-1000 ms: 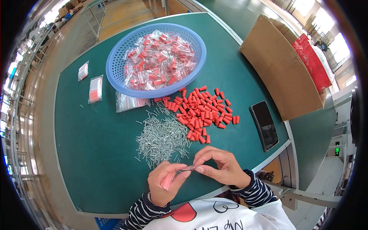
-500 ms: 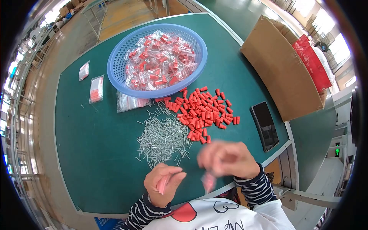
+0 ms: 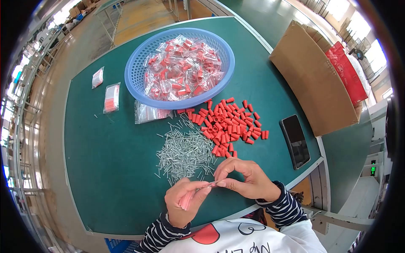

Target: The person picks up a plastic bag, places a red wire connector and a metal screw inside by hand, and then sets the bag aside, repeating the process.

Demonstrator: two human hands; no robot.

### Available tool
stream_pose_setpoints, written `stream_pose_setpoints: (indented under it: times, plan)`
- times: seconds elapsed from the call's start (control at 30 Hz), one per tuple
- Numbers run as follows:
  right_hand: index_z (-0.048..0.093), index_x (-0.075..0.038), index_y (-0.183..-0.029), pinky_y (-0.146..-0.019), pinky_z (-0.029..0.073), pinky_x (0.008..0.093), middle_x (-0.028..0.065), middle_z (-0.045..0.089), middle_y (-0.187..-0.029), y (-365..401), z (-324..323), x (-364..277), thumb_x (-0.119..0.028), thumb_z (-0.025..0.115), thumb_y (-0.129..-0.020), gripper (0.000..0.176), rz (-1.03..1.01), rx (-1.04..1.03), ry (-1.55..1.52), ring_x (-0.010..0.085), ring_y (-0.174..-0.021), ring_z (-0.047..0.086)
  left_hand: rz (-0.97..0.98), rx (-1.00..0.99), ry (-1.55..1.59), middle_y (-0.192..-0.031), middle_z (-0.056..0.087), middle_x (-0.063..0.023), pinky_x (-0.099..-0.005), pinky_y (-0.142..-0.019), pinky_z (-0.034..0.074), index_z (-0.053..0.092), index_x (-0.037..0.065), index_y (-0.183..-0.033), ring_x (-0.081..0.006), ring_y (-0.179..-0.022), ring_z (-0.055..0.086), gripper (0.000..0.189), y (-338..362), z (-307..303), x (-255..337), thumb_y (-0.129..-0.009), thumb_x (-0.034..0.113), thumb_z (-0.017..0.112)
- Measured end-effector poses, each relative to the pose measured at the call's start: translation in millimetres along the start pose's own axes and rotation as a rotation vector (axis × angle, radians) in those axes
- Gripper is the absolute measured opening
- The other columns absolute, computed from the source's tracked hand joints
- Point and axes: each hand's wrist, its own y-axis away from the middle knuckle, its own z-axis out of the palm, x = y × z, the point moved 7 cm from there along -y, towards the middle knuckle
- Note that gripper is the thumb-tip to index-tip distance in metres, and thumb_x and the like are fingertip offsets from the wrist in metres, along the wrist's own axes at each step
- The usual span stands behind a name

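My left hand (image 3: 179, 206) is closed around a small stack of clear zip bags (image 3: 186, 200) with red edges. At its thumb and fingertips, a thin bag edge (image 3: 214, 184) stretches across to my right hand (image 3: 249, 181), which pinches it between thumb and fingers. Just beyond both hands lies a loose pile of small metal screws or nails (image 3: 185, 154); their exact kind is too small to tell. Red tapered plastic caps (image 3: 230, 122) are heaped behind and to the right of that pile.
A blue perforated basket (image 3: 132, 78) holds many filled bags. Flat bag packs (image 3: 112, 98) lie left of it, another pack (image 3: 145, 114) at its front rim. A phone (image 3: 294, 141) lies right, near a cardboard box (image 3: 312, 80) on the green table (image 3: 114, 168).
My right hand has moved left to my left hand's fingertips and now pinches a bag edge there. The blurred pinkish packet beneath it is out of sight. The view has shifted slightly.
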Motion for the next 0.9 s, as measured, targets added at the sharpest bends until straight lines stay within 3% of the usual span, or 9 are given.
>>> stream_pose_setpoints:
  times: [0.27, 0.37, 0.57, 0.67, 0.9]
  plan:
    - [0.066, -0.002, -0.095, -0.079, 0.048, 0.0308, 0.0064, 0.067, -0.091, 0, 1, 3, -0.006, 0.069, -0.087, 0.009, 0.011, 0.002, -0.019, 0.0184, -0.086, 0.063, 0.055, -0.01, -0.025, -0.069, 0.059, -0.0046, -0.0232, -0.053, 0.038, 0.07, 0.002, -0.089, -0.0103, -0.058, 0.05, 0.012, 1, -2, 3, -0.079, 0.002, 0.077]
    - [0.066, -0.003, -0.092, -0.079, 0.047, 0.0323, 0.0065, 0.067, -0.089, -1, 2, -3, -0.006, 0.069, -0.086, 0.008, -0.104, 0.02, 0.125, 0.0196, -0.085, 0.063, 0.088, 0.03, -0.066, -0.068, 0.058, -0.0041, -0.0238, -0.054, 0.038, 0.07, 0.002, -0.089, -0.0106, -0.058, 0.049, 0.012, 1, -3, 7, -0.079, 0.003, 0.078]
    - [0.065, -0.004, -0.091, -0.077, 0.047, 0.0352, 0.008, 0.066, -0.087, -5, 4, -18, -0.004, 0.069, -0.084, 0.007, -0.191, 0.017, 0.279, 0.0233, -0.082, 0.063, -0.057, 0.053, -0.017, -0.066, 0.057, -0.0037, -0.0243, -0.054, 0.038, 0.07, 0.002, -0.087, -0.0109, -0.058, 0.049, 0.012, -1, -3, 2, -0.078, 0.003, 0.078]
    - [0.065, -0.003, -0.091, -0.075, 0.048, 0.0354, 0.0082, 0.066, -0.087, -5, 7, -23, -0.004, 0.068, -0.084, 0.008, -0.223, -0.045, 0.302, 0.0243, -0.082, 0.063, 0.073, -0.037, -0.09, -0.066, 0.058, -0.004, -0.0248, -0.055, 0.038, 0.07, 0.001, -0.087, -0.0118, -0.058, 0.05, 0.012, -3, 1, 12, -0.078, 0.003, 0.078]
    - [0.065, -0.001, -0.093, -0.064, 0.048, 0.0312, 0.0075, 0.065, -0.086, -11, 13, -18, -0.006, 0.067, -0.086, 0.008, -0.042, -0.126, 0.224, 0.0223, -0.077, 0.063, 0.059, 0.001, -0.111, -0.067, 0.059, -0.005, -0.0252, -0.055, 0.039, 0.07, 0.001, -0.088, -0.0127, -0.059, 0.051, 0.011, 1, -4, 11, -0.08, 0.003, 0.077]
